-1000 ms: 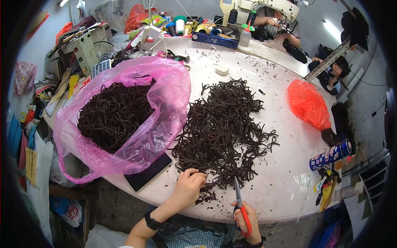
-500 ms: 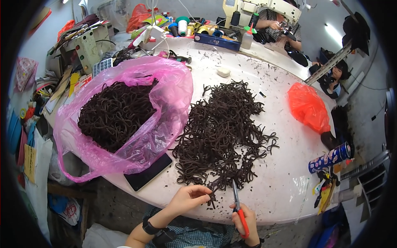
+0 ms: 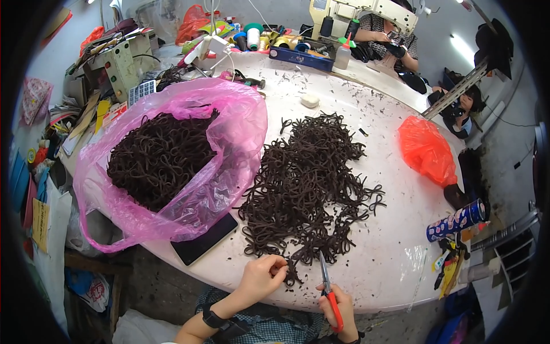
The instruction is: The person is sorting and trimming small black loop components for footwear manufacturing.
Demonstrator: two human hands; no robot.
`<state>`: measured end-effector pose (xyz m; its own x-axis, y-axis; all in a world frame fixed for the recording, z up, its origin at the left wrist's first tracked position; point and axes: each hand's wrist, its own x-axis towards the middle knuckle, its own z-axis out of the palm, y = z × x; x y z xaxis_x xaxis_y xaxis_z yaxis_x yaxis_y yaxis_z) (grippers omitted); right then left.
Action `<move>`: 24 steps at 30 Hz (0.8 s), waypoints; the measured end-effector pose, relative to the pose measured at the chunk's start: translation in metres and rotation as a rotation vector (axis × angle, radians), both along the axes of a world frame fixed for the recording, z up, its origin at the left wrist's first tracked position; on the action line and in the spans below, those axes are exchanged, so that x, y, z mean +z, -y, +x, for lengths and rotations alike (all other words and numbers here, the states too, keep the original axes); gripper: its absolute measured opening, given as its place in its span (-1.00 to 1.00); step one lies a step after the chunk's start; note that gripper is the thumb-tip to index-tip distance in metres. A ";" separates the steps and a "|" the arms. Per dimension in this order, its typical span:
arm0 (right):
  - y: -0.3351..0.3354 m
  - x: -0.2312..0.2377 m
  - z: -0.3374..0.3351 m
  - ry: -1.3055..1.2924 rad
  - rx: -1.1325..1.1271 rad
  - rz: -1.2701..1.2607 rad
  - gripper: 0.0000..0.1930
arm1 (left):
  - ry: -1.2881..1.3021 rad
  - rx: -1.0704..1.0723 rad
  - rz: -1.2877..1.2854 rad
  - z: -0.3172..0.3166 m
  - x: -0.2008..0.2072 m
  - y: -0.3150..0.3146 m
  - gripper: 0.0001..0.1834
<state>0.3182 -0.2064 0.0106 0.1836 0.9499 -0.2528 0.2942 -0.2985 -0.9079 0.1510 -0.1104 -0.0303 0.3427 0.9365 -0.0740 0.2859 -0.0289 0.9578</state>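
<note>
My left hand (image 3: 262, 278) is closed in a pinch at the table's near edge, its fingertips against a dark brown cord loop (image 3: 293, 274). How much of the cord lies between the fingers is hidden. My right hand (image 3: 338, 307) grips scissors (image 3: 326, 281) with red handles, their blades pointing away from me and nearly together. The blade tips reach the near end of a large pile of dark cord loops (image 3: 303, 183). Left of that pile, an open pink plastic bag (image 3: 238, 120) holds a heap of similar loops (image 3: 163, 157).
A dark-screened phone (image 3: 205, 239) lies partly under the bag. On the white table (image 3: 395, 246) are a red plastic bag (image 3: 427, 150), a blue patterned can (image 3: 456, 220) and scattered dark scraps. A person (image 3: 381, 37) works at a sewing machine (image 3: 366, 12) behind; another person (image 3: 461, 112) is at right.
My left hand has drawn slightly left and its fingers have curled in more. The scissors have shifted slightly left and down, still in my right hand.
</note>
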 end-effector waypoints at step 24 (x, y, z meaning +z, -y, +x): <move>0.003 -0.004 0.001 0.110 0.049 0.070 -0.74 | 0.606 0.006 -0.473 -0.003 0.002 0.003 -0.83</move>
